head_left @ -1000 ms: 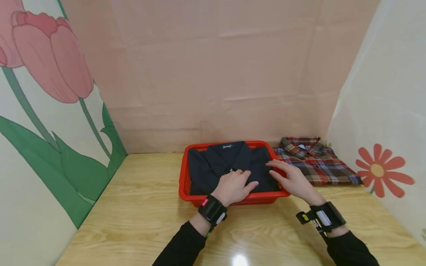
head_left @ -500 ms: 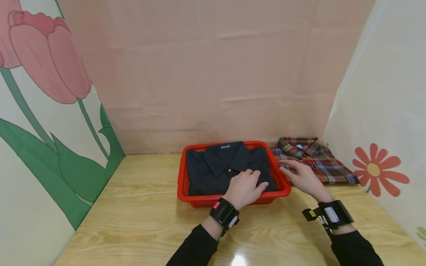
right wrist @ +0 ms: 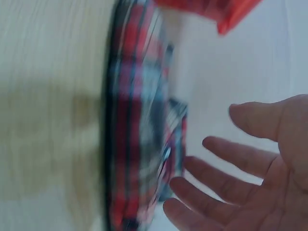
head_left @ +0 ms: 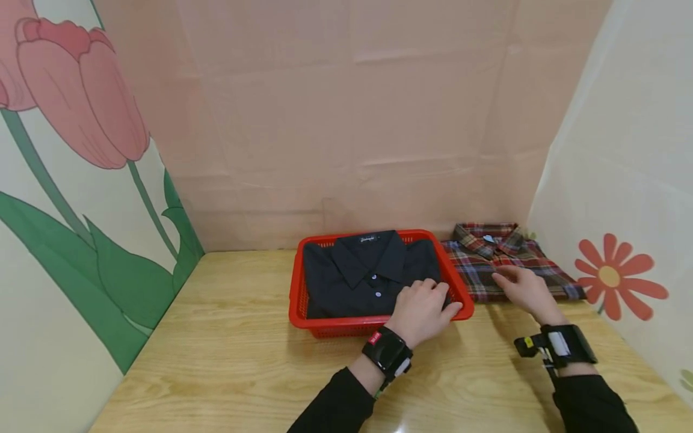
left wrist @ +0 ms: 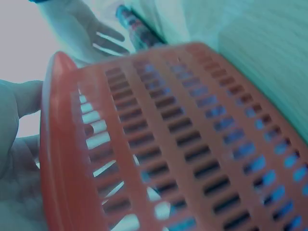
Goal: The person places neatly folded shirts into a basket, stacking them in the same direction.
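A folded black collared shirt (head_left: 346,282) lies inside a red plastic basket (head_left: 330,325) in the head view. Over the basket's front right corner is my left hand (head_left: 422,310), its fingers loosely bent above the shirt and holding nothing. The left wrist view shows the slotted basket wall (left wrist: 159,120) close up, with part of the left hand (left wrist: 19,144) behind the rim. My right hand (head_left: 525,291) hovers over the front of a folded plaid shirt (head_left: 503,264), to the right of the basket. Spread, relaxed fingers (right wrist: 211,192) show beside that shirt in the right wrist view.
Both things stand on a light wooden table (head_left: 227,349), near its back edge. A plain pinkish sheet (head_left: 346,120) rises behind. Side panels carry a painted tulip (head_left: 92,102) on the left and a red flower (head_left: 612,276) on the right.
Both hands have moved right. The left slid from the middle of the black shirt to the basket's right corner; the right left the basket's right side and is now over the plaid shirt.
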### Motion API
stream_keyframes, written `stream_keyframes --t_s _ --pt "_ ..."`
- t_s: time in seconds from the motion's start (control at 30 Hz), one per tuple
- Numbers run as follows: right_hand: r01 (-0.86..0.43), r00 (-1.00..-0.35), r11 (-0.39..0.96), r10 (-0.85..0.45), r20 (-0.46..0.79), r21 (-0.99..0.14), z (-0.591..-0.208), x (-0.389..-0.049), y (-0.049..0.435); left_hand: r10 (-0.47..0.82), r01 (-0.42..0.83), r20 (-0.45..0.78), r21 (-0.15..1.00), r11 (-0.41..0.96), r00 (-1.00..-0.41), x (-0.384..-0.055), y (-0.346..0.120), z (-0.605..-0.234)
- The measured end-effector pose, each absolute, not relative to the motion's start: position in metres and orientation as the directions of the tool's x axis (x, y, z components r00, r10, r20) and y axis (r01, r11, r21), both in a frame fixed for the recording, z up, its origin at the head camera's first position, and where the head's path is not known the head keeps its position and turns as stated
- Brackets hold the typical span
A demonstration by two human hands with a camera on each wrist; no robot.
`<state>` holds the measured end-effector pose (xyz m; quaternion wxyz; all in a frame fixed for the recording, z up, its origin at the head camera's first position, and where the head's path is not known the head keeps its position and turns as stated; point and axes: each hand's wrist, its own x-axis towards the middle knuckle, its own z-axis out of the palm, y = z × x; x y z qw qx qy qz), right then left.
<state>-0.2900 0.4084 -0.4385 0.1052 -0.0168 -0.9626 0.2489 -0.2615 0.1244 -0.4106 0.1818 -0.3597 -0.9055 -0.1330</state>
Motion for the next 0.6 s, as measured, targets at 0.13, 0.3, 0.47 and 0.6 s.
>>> stream_keyframes --t_s 0.13,0.3,0.47,0.6 --pt "0.079 -0.976 0.882 0.163 0.144 -0.464 -0.446 -0.287 0.436 0.617 0.715 0.445 0.078 0.695 -0.649 -0.257 0.135 -0.412" --pt "0.186 -0.961 0.878 0.256 0.106 -0.44 -0.452 -0.281 0.461 0.637 0.741 0.492 0.027 0.671 -0.594 -0.253 0.144 -0.415" --pt "0.196 -0.949 0.89 0.278 0.148 -0.411 -0.46 -0.277 0.477 0.664 0.778 0.551 -0.041 0.627 -0.506 -0.25 0.15 -0.419" --pt "0.246 -0.935 0.879 0.326 0.138 -0.409 -0.466 -0.274 0.489 0.7 0.811 0.562 -0.086 0.579 -0.44 -0.246 0.158 -0.421"
